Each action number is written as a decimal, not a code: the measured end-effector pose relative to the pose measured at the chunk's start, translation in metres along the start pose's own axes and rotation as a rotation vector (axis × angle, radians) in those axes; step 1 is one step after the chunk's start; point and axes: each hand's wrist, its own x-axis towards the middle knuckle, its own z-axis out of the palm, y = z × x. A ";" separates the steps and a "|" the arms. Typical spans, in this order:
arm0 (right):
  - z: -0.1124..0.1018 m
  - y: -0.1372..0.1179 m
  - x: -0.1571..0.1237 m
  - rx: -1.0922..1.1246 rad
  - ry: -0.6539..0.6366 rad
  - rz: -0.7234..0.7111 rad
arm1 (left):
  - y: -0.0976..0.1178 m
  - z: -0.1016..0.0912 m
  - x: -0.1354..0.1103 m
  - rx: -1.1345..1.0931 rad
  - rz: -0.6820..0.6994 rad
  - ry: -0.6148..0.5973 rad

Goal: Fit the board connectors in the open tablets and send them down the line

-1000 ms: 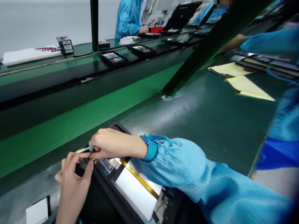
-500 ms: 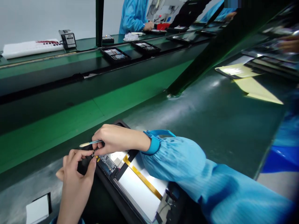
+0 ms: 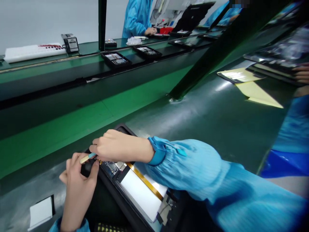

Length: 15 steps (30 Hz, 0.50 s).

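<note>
Far left, low: white card (image 3: pixel 40 212) flat on the table (image 3: pixel 217 122), well apart from the work. Left hand (image 3: pixel 78 183) sits at the near-left corner of the open device (image 3: pixel 142 193); thumb and forefinger pinched together on something too small to make out. It has barely shifted since half a second ago. Just right of it, the pale tip of a slim blue-handled tool (image 3: pixel 87 157) pokes out from the right hand (image 3: pixel 116 148), whose fingers are clamped on its shaft. The tool now sits lower and closer to the left fingertips than before, tip almost touching them; earlier it stood clear above. Right wrist has dropped onto the device edge. Device lies in a black tray (image 3: pixel 122 129), white panel and gold ribbon strip (image 3: pixel 145 180) exposed. Far right: yellow sheets (image 3: pixel 258 90) on the table; a co-worker's hand (image 3: pixel 301 73) has appeared beyond them.
</note>
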 end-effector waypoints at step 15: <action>0.009 -0.024 -0.056 1.542 0.855 0.233 | -0.011 -0.059 -0.043 0.051 0.071 -0.140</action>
